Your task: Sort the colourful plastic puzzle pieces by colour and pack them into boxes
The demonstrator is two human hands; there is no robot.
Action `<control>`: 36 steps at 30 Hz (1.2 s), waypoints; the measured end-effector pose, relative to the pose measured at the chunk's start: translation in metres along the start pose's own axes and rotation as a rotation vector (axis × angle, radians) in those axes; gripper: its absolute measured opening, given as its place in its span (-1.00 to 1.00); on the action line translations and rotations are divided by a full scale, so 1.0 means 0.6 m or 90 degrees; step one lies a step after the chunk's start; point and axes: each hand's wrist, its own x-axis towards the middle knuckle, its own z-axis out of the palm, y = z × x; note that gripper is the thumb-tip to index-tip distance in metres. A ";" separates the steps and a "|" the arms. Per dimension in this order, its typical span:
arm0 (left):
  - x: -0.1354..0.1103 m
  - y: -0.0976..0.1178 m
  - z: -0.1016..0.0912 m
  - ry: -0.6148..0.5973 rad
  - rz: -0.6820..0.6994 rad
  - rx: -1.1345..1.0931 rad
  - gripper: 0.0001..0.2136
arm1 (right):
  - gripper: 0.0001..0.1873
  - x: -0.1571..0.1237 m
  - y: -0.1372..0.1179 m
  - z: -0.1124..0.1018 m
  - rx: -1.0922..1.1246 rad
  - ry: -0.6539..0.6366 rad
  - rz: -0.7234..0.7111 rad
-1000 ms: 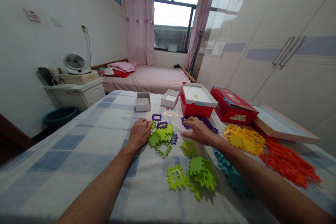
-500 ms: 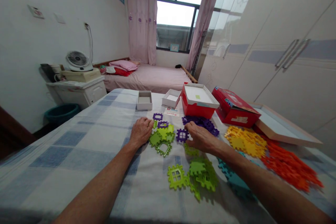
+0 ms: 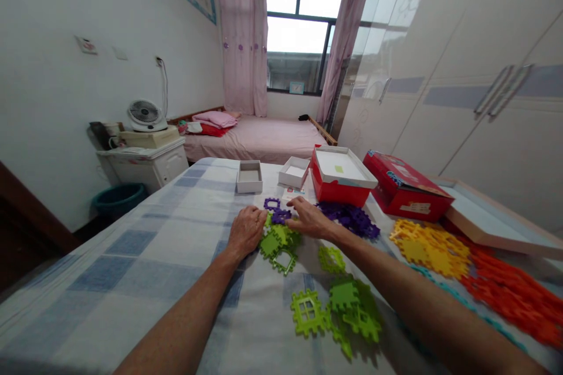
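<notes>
My left hand [image 3: 248, 229] rests on the cloth with its fingers curled together. Its fingertips are against the left edge of a pile of green interlocking plastic pieces [image 3: 271, 244]; what they hold, if anything, is hidden. From the right, my right hand [image 3: 311, 218] reaches over the pile, thumb and forefinger apart. Just off these fingertips, purple interlocking pieces [image 3: 281, 216] lie on top of the green ones. Behind them is a purple frame piece [image 3: 271, 204]. A bigger heap of purple pieces [image 3: 349, 220] lies behind my right forearm.
More green pieces [image 3: 345, 295] lie nearer me, with yellow pieces [image 3: 428, 244] and orange-red pieces [image 3: 514, 290] to the right. Along the back stand a small grey-white box [image 3: 250, 184], a white tray [image 3: 294, 180], a red box [image 3: 343, 190] and another red box [image 3: 407, 202].
My right hand has moved left to the pile, carrying a purple window piece that now appears to lie there with the other purple piece. Its fingers have parted. My left hand stays by the pile.
</notes>
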 end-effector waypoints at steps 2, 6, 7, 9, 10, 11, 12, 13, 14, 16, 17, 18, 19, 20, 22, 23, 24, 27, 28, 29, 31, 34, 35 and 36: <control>0.000 0.003 -0.003 -0.010 0.007 0.000 -0.67 | -0.39 0.013 -0.005 0.012 -0.026 -0.030 0.016; -0.001 0.008 -0.009 -0.024 -0.002 -0.014 -0.66 | -0.49 0.031 -0.013 0.021 -0.023 -0.080 0.026; -0.001 0.009 -0.010 -0.024 -0.003 -0.015 -0.66 | -0.55 0.033 -0.014 0.022 -0.018 -0.078 0.022; -0.001 0.010 -0.011 -0.022 -0.004 -0.019 -0.66 | -0.61 0.033 -0.013 0.022 -0.014 -0.060 0.018; -0.001 0.010 -0.011 -0.022 -0.003 -0.021 -0.65 | -0.61 0.032 -0.011 0.020 -0.013 -0.046 0.019; -0.001 0.009 -0.010 -0.021 -0.002 -0.023 -0.64 | -0.60 0.030 -0.007 0.018 -0.013 -0.026 0.025; -0.001 0.009 -0.009 -0.020 0.001 -0.022 -0.64 | -0.58 0.029 -0.003 0.015 -0.013 -0.002 0.036; -0.001 0.008 -0.008 -0.020 0.005 -0.019 -0.64 | -0.56 0.029 0.002 0.011 -0.013 0.024 0.050; -0.001 0.007 -0.006 -0.018 0.009 -0.016 -0.64 | -0.53 0.030 0.008 0.007 -0.012 0.047 0.066; 0.000 0.005 -0.003 -0.012 0.012 -0.014 -0.64 | -0.49 0.039 0.016 0.001 -0.007 0.077 0.090; 0.000 0.004 -0.002 -0.011 0.016 -0.013 -0.65 | -0.49 0.046 0.018 -0.001 -0.003 0.078 0.094; 0.000 0.002 0.000 -0.009 0.022 -0.011 -0.66 | -0.49 0.054 0.019 0.000 0.002 0.074 0.093; 0.000 0.002 0.001 -0.008 0.027 -0.010 -0.67 | -0.50 0.063 0.017 0.002 0.006 0.065 0.089; 0.000 0.001 0.001 -0.009 0.033 -0.006 -0.69 | -0.49 0.072 0.014 0.006 0.009 0.054 0.083; 0.000 0.000 0.002 -0.012 0.038 -0.003 -0.70 | -0.45 0.088 0.004 0.018 0.008 0.029 0.072; 0.000 0.001 0.001 -0.013 0.031 -0.010 -0.70 | -0.42 0.096 -0.001 0.025 0.003 0.017 0.070; 0.000 0.001 0.001 -0.013 0.022 -0.019 -0.69 | -0.39 0.103 -0.006 0.030 -0.004 0.004 0.072; 0.002 0.002 0.002 -0.010 -0.006 -0.042 -0.64 | -0.35 0.121 -0.015 0.038 -0.022 -0.044 0.087; 0.003 0.002 0.002 -0.007 -0.014 -0.045 -0.63 | -0.35 0.127 -0.015 0.037 -0.026 -0.060 0.094; 0.004 0.002 0.003 -0.004 -0.019 -0.046 -0.62 | -0.36 0.132 -0.016 0.034 -0.028 -0.074 0.100; 0.005 0.002 0.004 0.000 -0.024 -0.049 -0.62 | -0.43 0.139 -0.016 0.029 -0.031 -0.094 0.114; 0.005 0.002 0.006 0.005 -0.022 -0.048 -0.63 | -0.52 0.140 -0.020 0.030 -0.029 -0.083 0.136; 0.005 0.001 0.007 0.006 -0.017 -0.046 -0.64 | -0.51 0.137 -0.022 0.033 -0.025 -0.067 0.140; 0.004 0.001 0.007 0.005 -0.010 -0.043 -0.64 | -0.50 0.133 -0.024 0.036 -0.020 -0.048 0.142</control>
